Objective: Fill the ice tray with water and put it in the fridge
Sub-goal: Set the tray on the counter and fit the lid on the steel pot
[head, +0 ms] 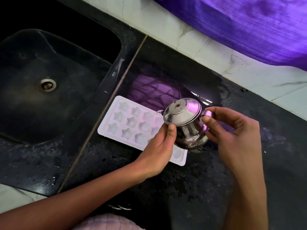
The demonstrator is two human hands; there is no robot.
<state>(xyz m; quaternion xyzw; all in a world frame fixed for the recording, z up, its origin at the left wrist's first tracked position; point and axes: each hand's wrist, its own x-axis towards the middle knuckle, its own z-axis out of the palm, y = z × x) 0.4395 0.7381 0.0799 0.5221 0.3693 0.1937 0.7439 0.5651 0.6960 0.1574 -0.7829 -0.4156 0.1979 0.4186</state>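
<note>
Over the black stone worktop beside the sink, the right hand point(232, 128) is pinching the handle of a small lidded steel kettle point(186, 123) while the left hand point(159, 146) is curling round its body, thumb at the lid's rim. Below, the white plastic star-mould ice tray point(129, 123) is lying flat near the worktop's sink-side edge. Pouring seems to be just starting; whether any cell holds water is unclear, and the fridge step is remaining.

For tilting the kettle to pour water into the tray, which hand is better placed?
The right hand. It pinches the handle of the steel kettle, so it can probably tip the spout toward the ice tray. The left hand only steadies the lid rim and body.
</note>
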